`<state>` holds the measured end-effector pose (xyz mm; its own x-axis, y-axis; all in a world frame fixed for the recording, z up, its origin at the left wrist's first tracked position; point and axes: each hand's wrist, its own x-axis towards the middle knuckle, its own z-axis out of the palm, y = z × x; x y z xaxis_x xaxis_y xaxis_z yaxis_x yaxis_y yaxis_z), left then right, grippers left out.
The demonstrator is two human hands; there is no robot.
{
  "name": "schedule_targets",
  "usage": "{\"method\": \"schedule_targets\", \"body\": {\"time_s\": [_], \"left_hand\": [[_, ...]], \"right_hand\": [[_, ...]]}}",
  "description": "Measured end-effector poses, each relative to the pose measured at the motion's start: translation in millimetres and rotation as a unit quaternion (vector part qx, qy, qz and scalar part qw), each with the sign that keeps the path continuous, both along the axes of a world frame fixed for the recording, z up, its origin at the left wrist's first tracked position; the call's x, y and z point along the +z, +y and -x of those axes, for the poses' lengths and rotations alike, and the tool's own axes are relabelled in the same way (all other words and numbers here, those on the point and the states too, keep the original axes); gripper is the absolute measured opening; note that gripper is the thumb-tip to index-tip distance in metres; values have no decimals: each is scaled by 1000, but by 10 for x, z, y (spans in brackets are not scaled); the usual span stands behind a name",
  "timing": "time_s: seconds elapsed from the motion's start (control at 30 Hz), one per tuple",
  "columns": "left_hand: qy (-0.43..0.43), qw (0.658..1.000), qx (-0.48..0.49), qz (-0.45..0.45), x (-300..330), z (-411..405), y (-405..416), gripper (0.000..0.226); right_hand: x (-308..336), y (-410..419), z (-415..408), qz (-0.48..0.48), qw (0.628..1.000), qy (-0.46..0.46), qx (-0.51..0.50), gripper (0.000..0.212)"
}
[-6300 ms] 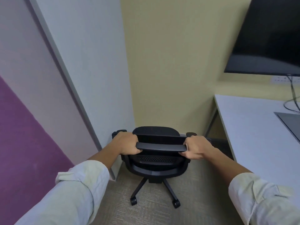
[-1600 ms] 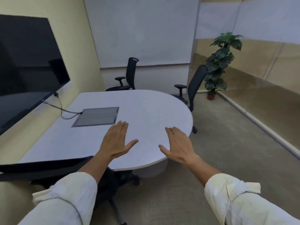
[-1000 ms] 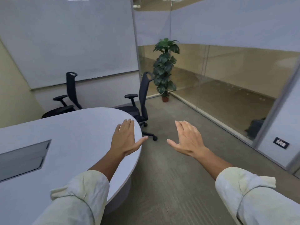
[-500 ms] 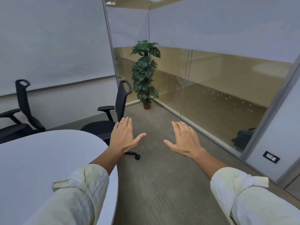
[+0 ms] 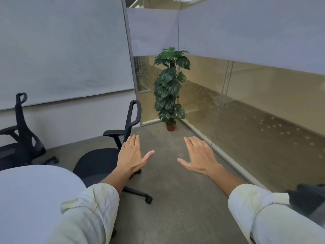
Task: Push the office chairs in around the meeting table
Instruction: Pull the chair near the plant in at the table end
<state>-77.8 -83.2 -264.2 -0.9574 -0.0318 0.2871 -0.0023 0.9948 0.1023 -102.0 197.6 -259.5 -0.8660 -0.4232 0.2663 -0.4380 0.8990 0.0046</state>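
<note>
Nearer chair (image 5: 105, 159): black, castored, seat just beside the rounded end of the meeting table (image 5: 31, 187), backrest turned away from it. Likely to roll readily on the short carpet and to swivel if pushed off-centre; best taken at the looped top of the backrest. Second chair (image 5: 22, 138) stood farther round the table; its gap from the edge was hard to judge. Left hand (image 5: 131, 155) and right hand (image 5: 200, 159) were flat, fingers spread, holding nothing. Clear floor lay between table and glass wall (image 5: 263, 103).
</note>
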Motion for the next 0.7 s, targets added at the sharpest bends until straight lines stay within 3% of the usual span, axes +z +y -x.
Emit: {"method": "schedule_targets", "body": {"time_s": [0.27, 0.6, 0.7], "left_hand": [[0, 996, 87, -31, 100, 1586, 56, 108], [7, 988, 142, -55, -53, 3445, -614, 91], [-26, 981, 173, -84, -138, 3929, -838, 81]], "right_hand": [[258, -54, 1990, -9, 996, 12, 85, 94], [39, -1014, 4109, -21, 986, 3, 168, 93], [-17, -1376, 4697, -37, 979, -3, 201, 92]]}}
